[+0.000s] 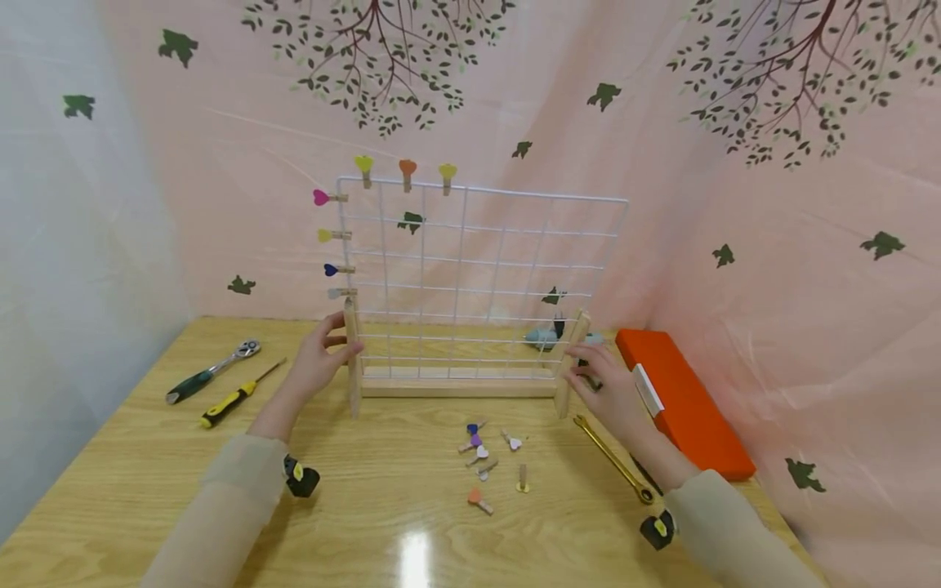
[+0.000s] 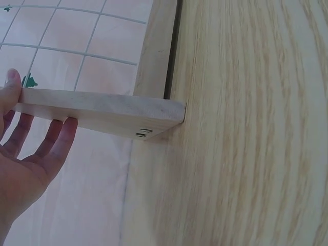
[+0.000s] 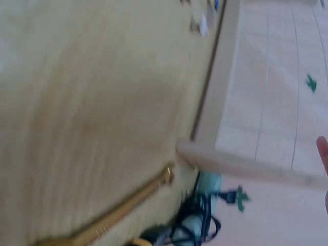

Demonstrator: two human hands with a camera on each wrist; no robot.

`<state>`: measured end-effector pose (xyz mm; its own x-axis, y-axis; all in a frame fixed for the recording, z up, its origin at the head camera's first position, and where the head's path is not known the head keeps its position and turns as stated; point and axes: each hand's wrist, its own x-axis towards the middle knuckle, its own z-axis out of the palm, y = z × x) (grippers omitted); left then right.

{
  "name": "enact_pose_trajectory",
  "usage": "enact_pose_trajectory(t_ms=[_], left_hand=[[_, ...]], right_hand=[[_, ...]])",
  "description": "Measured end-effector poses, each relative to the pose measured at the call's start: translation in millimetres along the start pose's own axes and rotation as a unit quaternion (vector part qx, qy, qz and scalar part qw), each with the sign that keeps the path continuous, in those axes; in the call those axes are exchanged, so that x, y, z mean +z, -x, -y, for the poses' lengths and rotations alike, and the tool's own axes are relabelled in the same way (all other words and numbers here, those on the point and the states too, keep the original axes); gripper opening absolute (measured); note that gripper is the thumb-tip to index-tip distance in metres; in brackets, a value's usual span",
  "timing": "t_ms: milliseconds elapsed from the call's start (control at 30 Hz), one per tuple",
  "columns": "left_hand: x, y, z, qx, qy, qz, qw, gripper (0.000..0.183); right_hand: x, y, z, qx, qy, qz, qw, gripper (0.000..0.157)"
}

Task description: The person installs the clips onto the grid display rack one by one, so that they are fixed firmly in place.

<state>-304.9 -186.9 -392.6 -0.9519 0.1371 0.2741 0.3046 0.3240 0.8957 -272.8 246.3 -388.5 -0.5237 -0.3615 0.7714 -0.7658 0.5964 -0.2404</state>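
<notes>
A white wire grid (image 1: 515, 193) stands in a wooden frame with a crossbar (image 1: 456, 390) near the table. My left hand (image 1: 318, 359) holds the left post (image 1: 354, 359), thumb on one side and fingers on the other, as the left wrist view shows at the board (image 2: 102, 105). My right hand (image 1: 606, 388) grips the right post (image 1: 578, 327); only a fingertip (image 3: 323, 148) shows in the blurred right wrist view. Heart-topped clothespins line the grid: yellow, orange (image 1: 408, 169) and yellow on top, with pink (image 1: 322, 198), yellow, blue and pale ones down the left side.
Several loose heart clothespins (image 1: 475, 496) lie in front of the frame. A ratchet (image 1: 209, 377) and a screwdriver (image 1: 228, 406) are at left. To the right lie a gold wrench (image 1: 613, 459) and an orange-red case (image 1: 691, 400); a light-blue tool (image 1: 541, 338) with black cord sits behind.
</notes>
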Motion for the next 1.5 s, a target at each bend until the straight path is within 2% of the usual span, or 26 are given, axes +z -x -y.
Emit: enact_pose_trajectory(t_ms=[67,200,333,433,600,700,867,933,1067,1133,1200,1233,1300,1400,1467,1500], left_hand=[[1.0,-3.2,8.2,0.004,-0.004,0.0,1.0,0.06],[3.6,-8.5,23.9,0.015,-0.019,-0.002,0.9997,0.063],[4.7,-9.3,26.9,0.019,-0.025,-0.006,0.9995,0.064],[4.3,-8.6,24.1,0.016,-0.026,-0.008,0.9995,0.061],[4.1,-8.3,23.7,0.011,-0.029,-0.006,0.9995,0.061],[4.4,-6.4,18.5,0.002,-0.03,-0.004,0.9995,0.061],[6.3,-0.2,0.4,0.0,-0.016,-0.005,0.9999,0.06],[6.9,0.7,-1.9,0.001,-0.013,-0.005,0.9999,0.06],[6.5,-3.7,10.4,0.006,-0.022,-0.002,0.9997,0.063],[6.4,-6.1,17.2,0.006,-0.029,-0.003,0.9995,0.064],[6.2,-7.3,20.7,0.003,-0.032,-0.006,0.9995,0.063],[6.1,-7.7,21.7,0.001,-0.033,-0.008,0.9994,0.063],[5.8,-8.0,23.2,0.003,-0.036,-0.011,0.9993,0.062],[5.6,-8.8,23.6,0.005,-0.034,-0.012,0.9993,0.061],[5.6,-9.0,23.1,0.005,-0.036,-0.012,0.9993,0.06],[5.6,-9.3,23.1,0.006,-0.035,-0.012,0.9993,0.06]], right_hand=[[9.5,7,11,-0.014,-0.033,0.035,0.999,0.047],[30.6,24,35,0.0,-0.075,0.117,0.99,0.048],[51.5,37,59,0.009,-0.093,0.177,0.98,0.05],[64.9,44,75,-0.007,-0.102,0.224,0.969,0.045],[77.3,53,88,-0.011,-0.07,0.318,0.945,0.032],[82.3,57,89,-0.007,-0.051,0.354,0.934,0.027],[88.8,59,87,-0.003,-0.073,0.35,0.934,0.015],[90.2,58,86,0.003,-0.082,0.347,0.934,0.013],[88.5,54,86,0.043,-0.112,0.354,0.928,0.012],[83.1,46,89,0.072,-0.134,0.358,0.921,0.012],[74.8,32,91,0.089,-0.152,0.35,0.92,0.013],[69.1,23,92,0.094,-0.156,0.343,0.921,0.013],[55.0,-1,95,0.083,-0.152,0.319,0.932,0.014],[29.1,-42,98,0.07,-0.141,0.258,0.953,0.012],[9.3,-72,99,0.074,-0.136,0.219,0.963,0.011],[0.0,-86,100,0.082,-0.142,0.204,0.965,0.011]])
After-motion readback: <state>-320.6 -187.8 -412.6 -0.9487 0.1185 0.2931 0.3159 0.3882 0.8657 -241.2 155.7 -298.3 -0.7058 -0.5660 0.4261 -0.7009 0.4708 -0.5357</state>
